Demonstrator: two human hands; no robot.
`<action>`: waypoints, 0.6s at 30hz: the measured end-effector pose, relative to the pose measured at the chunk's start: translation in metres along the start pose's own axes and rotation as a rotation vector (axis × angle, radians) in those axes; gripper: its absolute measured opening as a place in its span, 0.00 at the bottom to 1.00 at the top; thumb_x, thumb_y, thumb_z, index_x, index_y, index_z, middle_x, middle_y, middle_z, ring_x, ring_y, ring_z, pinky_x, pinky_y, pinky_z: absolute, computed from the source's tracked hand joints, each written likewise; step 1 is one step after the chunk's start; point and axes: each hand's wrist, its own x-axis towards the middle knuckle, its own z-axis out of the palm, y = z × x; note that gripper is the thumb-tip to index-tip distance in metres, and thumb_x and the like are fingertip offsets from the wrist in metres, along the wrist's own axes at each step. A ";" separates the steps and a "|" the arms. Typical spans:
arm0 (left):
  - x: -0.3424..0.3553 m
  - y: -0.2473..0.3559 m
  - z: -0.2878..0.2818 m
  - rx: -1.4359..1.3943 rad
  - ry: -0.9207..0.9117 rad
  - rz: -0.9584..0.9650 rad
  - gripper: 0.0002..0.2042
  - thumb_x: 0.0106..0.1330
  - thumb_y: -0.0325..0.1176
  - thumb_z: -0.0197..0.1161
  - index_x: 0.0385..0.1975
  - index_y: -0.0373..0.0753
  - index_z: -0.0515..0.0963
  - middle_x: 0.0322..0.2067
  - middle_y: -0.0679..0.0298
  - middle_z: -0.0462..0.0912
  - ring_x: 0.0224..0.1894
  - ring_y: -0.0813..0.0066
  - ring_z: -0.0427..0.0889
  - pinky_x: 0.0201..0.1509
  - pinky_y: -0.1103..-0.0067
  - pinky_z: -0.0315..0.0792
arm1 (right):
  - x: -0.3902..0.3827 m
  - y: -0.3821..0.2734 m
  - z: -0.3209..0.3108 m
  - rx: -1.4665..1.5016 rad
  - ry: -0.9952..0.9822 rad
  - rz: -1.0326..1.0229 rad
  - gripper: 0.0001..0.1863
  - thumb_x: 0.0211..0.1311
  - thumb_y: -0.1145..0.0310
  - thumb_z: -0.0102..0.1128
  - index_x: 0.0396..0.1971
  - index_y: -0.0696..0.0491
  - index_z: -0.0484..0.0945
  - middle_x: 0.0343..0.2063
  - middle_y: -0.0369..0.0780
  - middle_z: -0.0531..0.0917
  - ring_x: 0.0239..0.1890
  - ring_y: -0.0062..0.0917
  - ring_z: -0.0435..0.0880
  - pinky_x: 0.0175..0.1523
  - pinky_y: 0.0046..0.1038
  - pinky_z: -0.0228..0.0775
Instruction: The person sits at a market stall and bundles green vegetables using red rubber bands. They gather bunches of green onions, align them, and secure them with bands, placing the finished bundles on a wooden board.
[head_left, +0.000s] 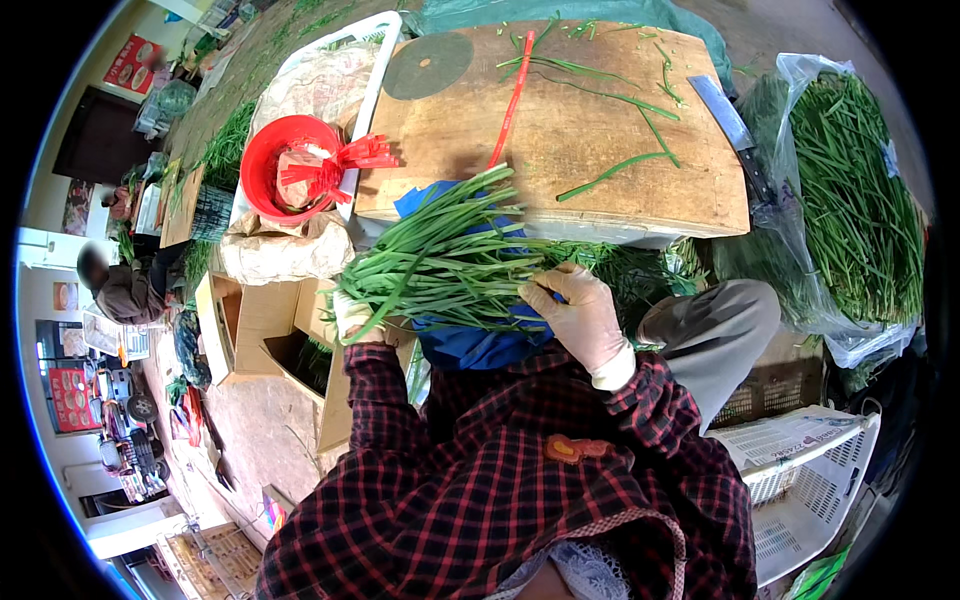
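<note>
A bunch of garlic chives (440,250) lies across my lap over a blue cloth (470,345), its leafy ends to the left and pale stem ends to the right. My left hand (354,314), in a pale glove, supports the leafy end, and its fingers are mostly hidden under the leaves. At the stem ends my right hand (582,318), in a thin whitish glove, closes thumb and fingers on the chives. Just beyond the bunch, a red tie strip (512,100) lies lengthwise on a wooden board (450,130), near some loose chive leaves (612,178).
A knife (728,120) rests along the board's right edge. Left of the board stands a red bowl (262,165) with red strips (350,160). Bagged chives (850,190) fill the right side, above a white crate (800,500). Cardboard boxes (265,330) stand to my left; a person (130,285) sits farther off.
</note>
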 end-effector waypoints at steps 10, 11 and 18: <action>-0.005 0.025 0.021 -0.945 -0.221 -0.020 0.19 0.68 0.42 0.41 0.49 0.37 0.71 0.49 0.57 0.75 0.51 0.62 0.73 0.58 0.67 0.64 | -0.010 -0.010 -0.013 0.027 0.123 -0.044 0.06 0.40 0.70 0.69 0.20 0.54 0.82 0.21 0.40 0.80 0.25 0.32 0.79 0.32 0.28 0.71; -0.007 0.024 0.028 -0.950 -0.197 -0.030 0.19 0.68 0.42 0.41 0.49 0.37 0.71 0.49 0.57 0.75 0.51 0.62 0.73 0.58 0.67 0.64 | -0.012 -0.008 -0.015 0.053 0.131 -0.021 0.05 0.40 0.71 0.68 0.20 0.54 0.81 0.21 0.40 0.80 0.25 0.31 0.79 0.32 0.27 0.71; -0.022 0.022 0.032 -0.964 -0.164 -0.035 0.19 0.68 0.42 0.41 0.50 0.38 0.71 0.49 0.58 0.75 0.51 0.63 0.73 0.58 0.68 0.64 | -0.027 0.032 -0.078 0.172 0.211 0.342 0.03 0.44 0.78 0.64 0.23 0.57 0.82 0.20 0.38 0.80 0.24 0.19 0.76 0.31 0.20 0.67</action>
